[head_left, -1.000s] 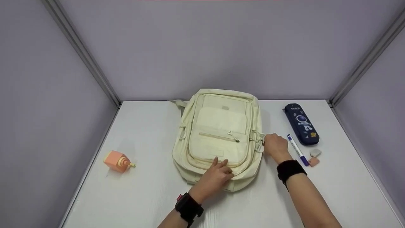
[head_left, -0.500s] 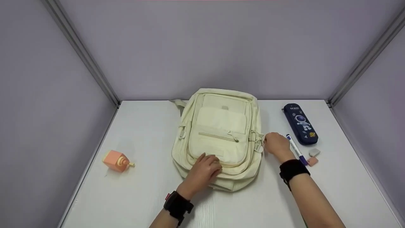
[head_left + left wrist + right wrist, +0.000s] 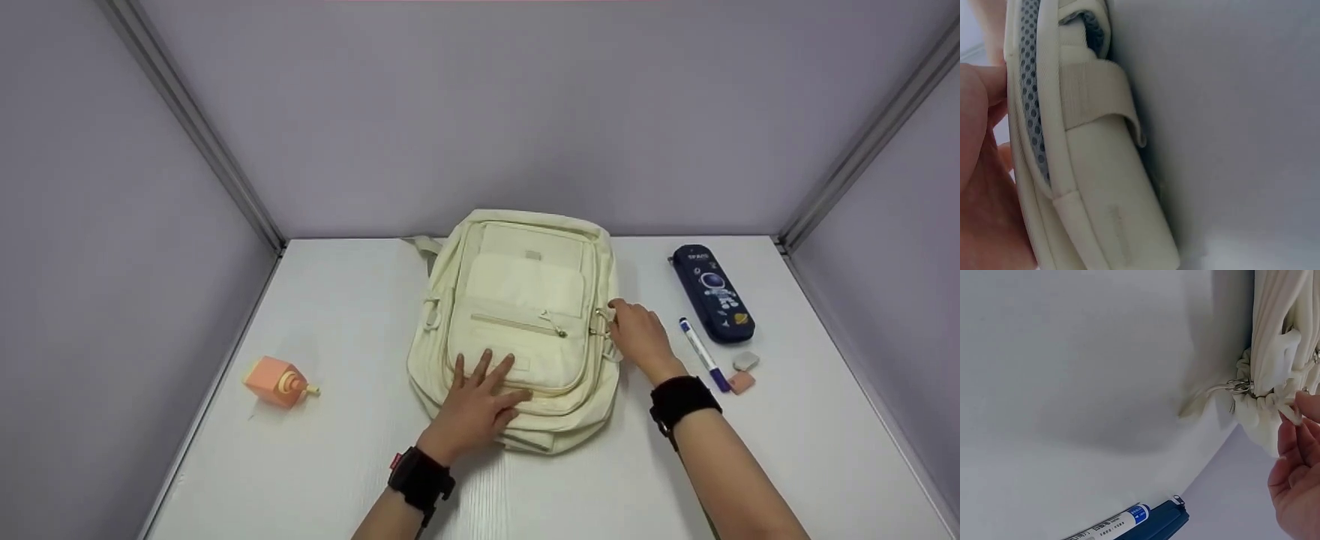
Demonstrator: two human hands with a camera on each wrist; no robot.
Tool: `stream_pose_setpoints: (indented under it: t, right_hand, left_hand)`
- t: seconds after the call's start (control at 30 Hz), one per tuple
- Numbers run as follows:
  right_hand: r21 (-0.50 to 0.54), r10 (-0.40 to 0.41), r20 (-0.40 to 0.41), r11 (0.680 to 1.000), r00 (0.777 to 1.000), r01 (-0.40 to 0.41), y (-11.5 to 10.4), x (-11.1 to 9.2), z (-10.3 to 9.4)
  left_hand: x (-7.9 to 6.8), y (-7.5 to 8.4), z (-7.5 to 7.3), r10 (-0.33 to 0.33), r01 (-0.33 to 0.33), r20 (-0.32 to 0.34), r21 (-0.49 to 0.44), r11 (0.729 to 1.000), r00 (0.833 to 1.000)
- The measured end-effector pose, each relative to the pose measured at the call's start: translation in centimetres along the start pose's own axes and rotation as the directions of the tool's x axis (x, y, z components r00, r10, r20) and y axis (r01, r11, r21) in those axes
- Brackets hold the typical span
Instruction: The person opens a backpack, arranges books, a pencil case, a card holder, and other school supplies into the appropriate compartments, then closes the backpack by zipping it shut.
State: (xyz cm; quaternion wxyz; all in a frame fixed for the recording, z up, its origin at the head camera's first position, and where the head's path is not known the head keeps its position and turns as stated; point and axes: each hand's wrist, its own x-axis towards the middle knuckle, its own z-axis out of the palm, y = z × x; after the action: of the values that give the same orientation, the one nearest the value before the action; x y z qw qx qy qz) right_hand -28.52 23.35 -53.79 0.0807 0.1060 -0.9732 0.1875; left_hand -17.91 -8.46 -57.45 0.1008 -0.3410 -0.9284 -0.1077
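A cream backpack (image 3: 532,277) lies front side up on the white table. My left hand (image 3: 471,412) rests on its lower front with the fingers spread. In the left wrist view, part of that hand (image 3: 982,185) lies against the backpack's edge, beside grey mesh and a beige strap loop (image 3: 1098,93). My right hand (image 3: 641,337) is at the backpack's right side, by its zippers. Seen from the right wrist, the thumb and fingers (image 3: 1292,444) pinch a cream zipper pull (image 3: 1291,412). Metal zipper sliders (image 3: 1239,386) sit close by.
Right of the backpack lie a navy pencil case (image 3: 714,292) with an astronaut print, a marker (image 3: 703,354), a grey eraser-like piece (image 3: 745,361) and a pink one (image 3: 741,383). An orange bottle (image 3: 276,381) with a nozzle lies at left. Grey panels (image 3: 480,112) enclose the table.
My left hand has shifted left along the backpack's lower front and spread its fingers. My right hand has moved slightly left and up, closer against the backpack's side.
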Motion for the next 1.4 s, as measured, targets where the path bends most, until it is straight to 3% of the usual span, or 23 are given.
stream_pose_setpoints:
  t: [0.17,0.47,0.63,0.9,1.2,1.4]
  right_hand:
    - [0.001,-0.022,0.039,1.000,0.999,0.022,0.1,-0.1,-0.3]
    - [0.044,-0.128,0.011,0.991,0.992,0.127,0.5,-2.4,-0.1]
    - [0.101,-0.144,0.022,0.985,0.989,0.142,0.3,-3.6,0.1]
    - [0.166,-0.167,0.112,0.975,0.980,0.148,-0.7,-5.0,-0.2]
    - [0.280,-0.086,0.227,0.960,0.970,0.020,-1.1,-5.1,-1.5]
    - [0.345,-0.114,0.241,0.938,0.964,0.024,-1.2,-4.9,-2.0]
  left_hand:
    - [0.1,0.1,-0.4,-0.067,0.067,0.085,-0.002,0.998,0.994]
    - [0.7,0.9,-1.0,-0.155,0.184,0.215,-0.127,0.975,0.964]
    - [0.6,1.1,-0.9,-0.176,0.207,0.221,-0.129,0.970,0.959]
    - [0.4,1.3,-1.0,-0.192,0.224,0.220,-0.135,0.965,0.956]
    - [0.3,1.3,-0.5,-0.202,0.238,0.220,-0.149,0.960,0.954]
    - [0.5,1.3,-0.5,-0.207,0.240,0.221,-0.135,0.961,0.953]
